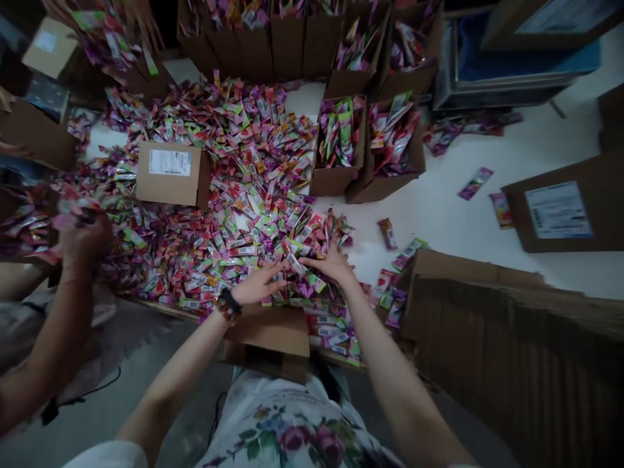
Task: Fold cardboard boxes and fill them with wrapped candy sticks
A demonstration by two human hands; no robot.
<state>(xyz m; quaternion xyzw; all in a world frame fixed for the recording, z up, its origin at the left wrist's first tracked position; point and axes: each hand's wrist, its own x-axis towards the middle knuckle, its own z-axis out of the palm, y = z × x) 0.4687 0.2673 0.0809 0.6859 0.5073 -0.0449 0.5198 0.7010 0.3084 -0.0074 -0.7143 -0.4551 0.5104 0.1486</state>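
Observation:
A wide heap of small colourful wrapped packets (229,175) covers the white table. My left hand (258,284), with a dark beaded band at the wrist, lies at the heap's near edge, its fingers stretched out over the packets. To its right, my right hand (334,262) reaches into the heap with fingers spread, touching packets; some fingertips are hard to see among them. Neither hand is closed round a packet. Below my hands, an open cardboard box (270,328) sits against the table edge in front of my body.
Packet-filled cardboard boxes (336,175) stand along the back. A closed labelled box (168,172) rests on the heap. Flattened cardboard (487,338) is stacked at right, near another labelled box (560,208). A co-worker's hand (85,240) holds packets at left; other hands show at upper left.

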